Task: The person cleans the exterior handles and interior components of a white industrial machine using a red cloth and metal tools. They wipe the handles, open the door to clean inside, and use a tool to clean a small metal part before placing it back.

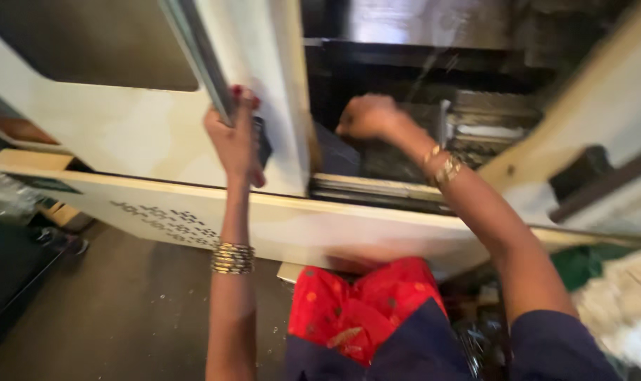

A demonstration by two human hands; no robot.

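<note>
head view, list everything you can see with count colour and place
cream panel: 1, cream, upright at centre, gripped at its edge
metal rail: 1, grey, along the panel's left edge
flat board: 1, cream with small dark markings, lying across the middle
dark cavity: 1, black, upper centre behind the panels
floor: 1, brown-grey, lower left
white cloth: 1, white, lower right
green cloth: 1, green, right, beside the white cloth
bangles: several, gold, on both wrists
clothing: red and navy, bottom centre
left hand: 1, gripping the rail
right hand: 1, fisted inside the cavity

Two bare hands: left hand (234,137), right hand (366,116). One cream-coloured metal machine door (257,85). One grey metal bar handle (200,56).
</note>
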